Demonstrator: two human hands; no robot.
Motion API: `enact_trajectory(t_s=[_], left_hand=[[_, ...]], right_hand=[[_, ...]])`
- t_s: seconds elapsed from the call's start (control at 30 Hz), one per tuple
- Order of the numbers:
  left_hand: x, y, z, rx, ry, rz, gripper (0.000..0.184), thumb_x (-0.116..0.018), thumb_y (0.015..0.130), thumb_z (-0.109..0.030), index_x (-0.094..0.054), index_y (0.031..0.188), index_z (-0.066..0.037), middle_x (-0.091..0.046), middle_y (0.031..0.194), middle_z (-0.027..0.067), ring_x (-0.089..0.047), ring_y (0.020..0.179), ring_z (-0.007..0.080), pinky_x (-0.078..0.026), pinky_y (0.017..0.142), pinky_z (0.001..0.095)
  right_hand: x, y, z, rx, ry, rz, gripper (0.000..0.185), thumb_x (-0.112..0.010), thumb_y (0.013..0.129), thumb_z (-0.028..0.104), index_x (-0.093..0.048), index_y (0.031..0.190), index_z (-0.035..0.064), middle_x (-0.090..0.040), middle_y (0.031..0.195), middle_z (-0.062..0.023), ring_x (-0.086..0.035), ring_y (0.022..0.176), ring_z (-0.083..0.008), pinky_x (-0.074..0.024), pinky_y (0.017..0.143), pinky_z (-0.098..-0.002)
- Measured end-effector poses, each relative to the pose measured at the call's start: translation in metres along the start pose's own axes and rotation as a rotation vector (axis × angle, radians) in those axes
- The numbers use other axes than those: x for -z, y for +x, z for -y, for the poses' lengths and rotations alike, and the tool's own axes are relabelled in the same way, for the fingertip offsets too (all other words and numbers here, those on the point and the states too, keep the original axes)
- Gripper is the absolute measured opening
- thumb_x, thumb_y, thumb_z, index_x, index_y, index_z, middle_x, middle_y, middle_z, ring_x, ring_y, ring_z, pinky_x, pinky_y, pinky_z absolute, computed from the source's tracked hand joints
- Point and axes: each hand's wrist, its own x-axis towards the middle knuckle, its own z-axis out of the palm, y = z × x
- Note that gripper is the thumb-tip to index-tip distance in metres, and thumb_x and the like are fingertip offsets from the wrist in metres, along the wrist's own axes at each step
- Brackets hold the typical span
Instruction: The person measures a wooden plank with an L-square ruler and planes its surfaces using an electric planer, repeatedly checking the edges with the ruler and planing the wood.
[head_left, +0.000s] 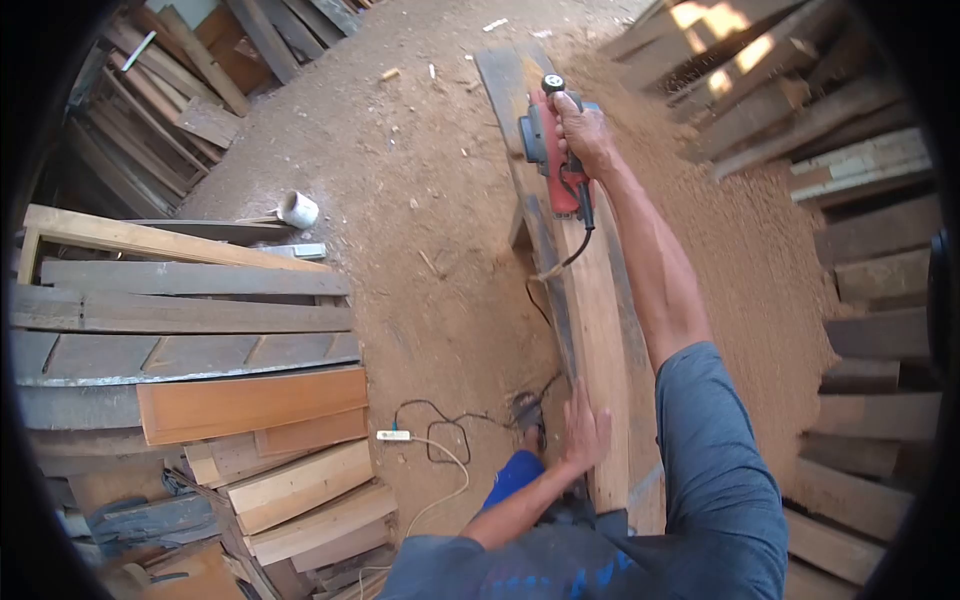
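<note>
Stretching away through the head view, a long, smooth, pale wooden board (pixel 600 370) lies lengthwise on a darker, weathered bench (pixel 497 72), and on its far end sits the electric planer (pixel 562 185), red and grey, boxy, with a round black knob up front. Brown sawdust (pixel 745 260) blankets the ground on the right, fine and rippled; over on the left, rough grey planks (pixel 200 312) stack up beside a flat, glossy orange-brown panel (pixel 255 402), with a whitish cup (pixel 298 210) tipped near their far end. Now for the hard parts: the planer hides the board's surface beneath it, its black cord (pixel 588 225) dips out of sight past the bench, the near foot (pixel 530 410) is only partly seen, and the lens's dark rim cuts off the outer stacks. And the hands! The right hand (pixel 583 130) has its fingers curled around the planer's handle; the left hand (pixel 584 438) lies flat on the near stretch of board, fingers straight and close together, gripping nothing.
</note>
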Motion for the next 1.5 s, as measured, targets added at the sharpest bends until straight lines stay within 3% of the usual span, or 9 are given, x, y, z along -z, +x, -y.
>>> enact_trajectory(t_s=[0.33, 0.5, 0.83, 0.93, 1.03, 1.07, 1.17, 1.3, 1.5], left_hand=[[0.036, -0.078, 0.015, 0.011, 0.084, 0.278, 0.073, -0.062, 0.097, -0.039, -0.041, 0.152, 0.005, -0.052, 0.143, 0.0345, -0.049, 0.131, 0.0486, -0.036, 0.113, 0.0528], [0.039, -0.165, 0.082, 0.161, 0.076, 0.726, 0.071, -0.066, 0.097, -0.044, -0.052, 0.142, 0.010, -0.061, 0.136, 0.0298, -0.057, 0.129, 0.0424, -0.044, 0.109, 0.0462], [0.013, -0.214, 0.073, 0.158, 0.283, 0.905, 0.048, -0.065, 0.094, -0.037, -0.067, 0.127, -0.003, -0.072, 0.119, 0.0237, -0.067, 0.116, 0.0386, -0.051, 0.100, 0.0442], [-0.007, -0.226, 0.088, -0.065, 0.130, 0.958, 0.048, -0.066, 0.094, -0.036, -0.065, 0.132, -0.007, -0.069, 0.124, 0.0239, -0.064, 0.123, 0.0361, -0.049, 0.104, 0.0424], [-0.023, -0.236, 0.072, 0.004, -0.211, 1.010, 0.050, -0.070, 0.092, -0.024, -0.059, 0.139, -0.008, -0.063, 0.136, 0.0246, -0.057, 0.133, 0.0367, -0.044, 0.110, 0.0482], [-0.052, -0.247, 0.135, -0.079, 0.106, 1.116, 0.057, -0.068, 0.093, -0.023, -0.053, 0.147, -0.013, -0.059, 0.142, 0.0241, -0.054, 0.135, 0.0338, -0.044, 0.111, 0.0419], [-0.041, -0.249, 0.101, -0.366, 0.139, 1.182, 0.054, -0.068, 0.091, -0.017, -0.054, 0.143, -0.010, -0.058, 0.141, 0.0227, -0.054, 0.133, 0.0371, -0.045, 0.110, 0.0446], [-0.036, -0.233, 0.105, -0.262, 0.011, 1.290, 0.045, -0.066, 0.087, -0.010, -0.058, 0.131, -0.008, -0.061, 0.131, 0.0231, -0.059, 0.124, 0.0394, -0.046, 0.107, 0.0483], [0.005, -0.194, 0.086, -0.071, 0.203, 0.962, 0.040, -0.066, 0.088, -0.011, -0.062, 0.128, -0.006, -0.063, 0.130, 0.0212, -0.057, 0.126, 0.0409, -0.045, 0.110, 0.0494]], right_hand=[[0.068, -0.279, -0.029, -0.173, -0.004, 0.027, 0.034, -0.057, 0.105, 0.037, -0.067, 0.097, 0.0060, -0.055, 0.069, 0.0045, -0.051, 0.056, -0.0061, -0.0452, 0.050, -0.0256], [0.111, -0.441, -0.035, -0.237, -0.116, 0.082, 0.027, -0.056, 0.103, 0.030, -0.064, 0.099, 0.0049, -0.058, 0.066, 0.0034, -0.055, 0.054, -0.0063, -0.0448, 0.048, -0.0264], [0.167, -0.721, -0.101, -0.131, -0.108, 0.072, 0.040, -0.058, 0.100, 0.037, -0.060, 0.113, -0.0007, -0.057, 0.066, -0.0018, -0.055, 0.056, -0.0105, -0.0453, 0.049, -0.0300], [0.160, -0.736, -0.115, -0.129, -0.091, 0.052, 0.042, -0.059, 0.100, 0.038, -0.060, 0.111, -0.0020, -0.057, 0.067, -0.0025, -0.055, 0.056, -0.0105, -0.0449, 0.050, -0.0301], [0.151, -0.716, -0.114, -0.084, -0.201, 0.001, 0.043, -0.058, 0.101, 0.041, -0.059, 0.109, -0.0019, -0.056, 0.067, -0.0021, -0.054, 0.056, -0.0103, -0.0442, 0.050, -0.0305], [0.145, -0.701, -0.109, -0.072, -0.210, -0.009, 0.044, -0.058, 0.101, 0.042, -0.059, 0.108, -0.0017, -0.056, 0.066, -0.0018, -0.054, 0.056, -0.0102, -0.0440, 0.050, -0.0306], [0.131, -0.655, -0.094, -0.077, -0.157, -0.011, 0.045, -0.057, 0.102, 0.043, -0.059, 0.108, -0.0007, -0.055, 0.066, -0.0007, -0.053, 0.056, -0.0100, -0.0432, 0.050, -0.0307], [0.114, -0.595, -0.086, -0.034, -0.097, -0.030, 0.044, -0.056, 0.103, 0.042, -0.059, 0.111, -0.0005, -0.054, 0.065, 0.0006, -0.052, 0.054, -0.0087, -0.0425, 0.048, -0.0290], [0.099, -0.515, -0.095, 0.042, 0.016, 0.034, 0.048, -0.057, 0.105, 0.045, -0.059, 0.126, 0.0015, -0.052, 0.067, 0.0039, -0.048, 0.053, -0.0049, -0.0407, 0.046, -0.0253]])
